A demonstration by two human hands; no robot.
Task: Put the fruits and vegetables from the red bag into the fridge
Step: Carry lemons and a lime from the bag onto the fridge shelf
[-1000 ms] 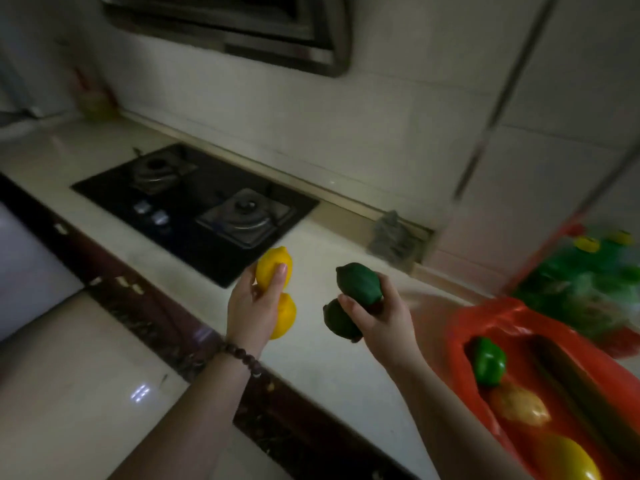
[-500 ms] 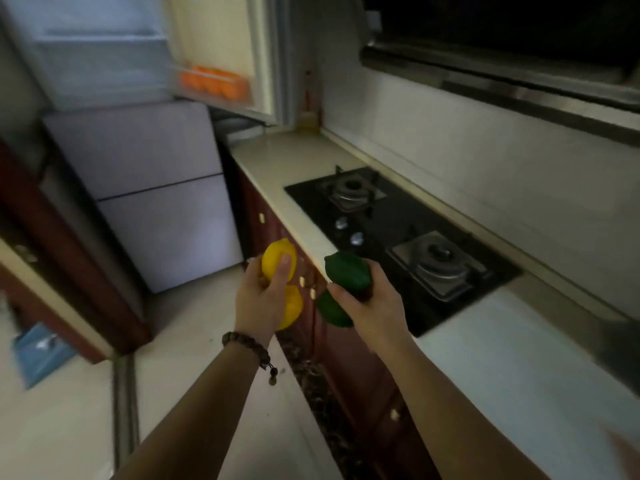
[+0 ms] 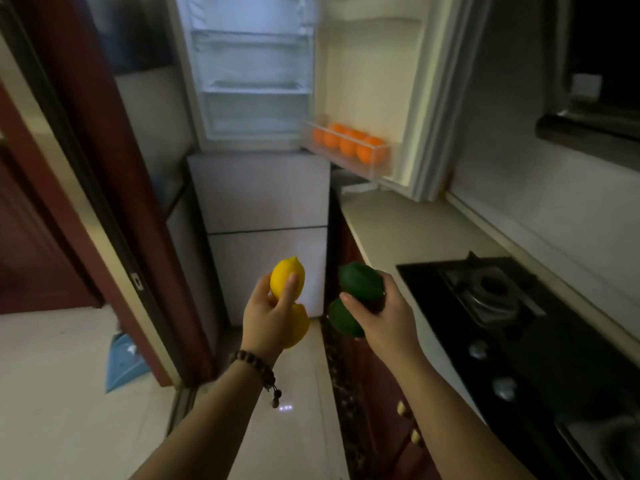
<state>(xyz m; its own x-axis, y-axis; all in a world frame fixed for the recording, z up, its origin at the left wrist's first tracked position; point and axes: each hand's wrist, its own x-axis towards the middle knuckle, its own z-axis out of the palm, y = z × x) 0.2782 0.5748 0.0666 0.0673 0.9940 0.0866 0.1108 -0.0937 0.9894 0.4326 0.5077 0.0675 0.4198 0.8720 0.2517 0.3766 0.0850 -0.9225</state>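
**Yellow and green fruit held before an open fridge**

White fridge [image 3: 259, 199] stands ahead at the end of the kitchen, its upper compartment open and lit, glass shelves showing inside. Its door [image 3: 391, 84] is swung out to the right, over the far end of the desk [image 3: 398, 233]. A clear bin low on that door holds a row of oranges [image 3: 349, 143]. The two lower fridge drawers are closed.

Dark red door frame [image 3: 114, 188] runs down the left side, with pale floor [image 3: 52, 375] below it. A blue item [image 3: 123, 362] lies on the floor at the foot of the frame; what it is cannot be told.

The desk runs along the right wall, its near part taken up by a black hob [image 3: 540, 327] with one burner and two knobs in view. Red cabinet fronts sit under the desk's front edge.

Both arms reach forward over the floor, just off the desk's front edge. The left hand [image 3: 268, 320], with a bead bracelet [image 3: 256, 367] at the wrist, is clenched round two lemons [image 3: 287, 277], one stacked above the other, thumb pressed on the upper one. The right hand [image 3: 384, 317] grips two green fruits [image 3: 358, 280], also one above the other, fingers curled over the top one. All four fruits are in the air, well short of the fridge.
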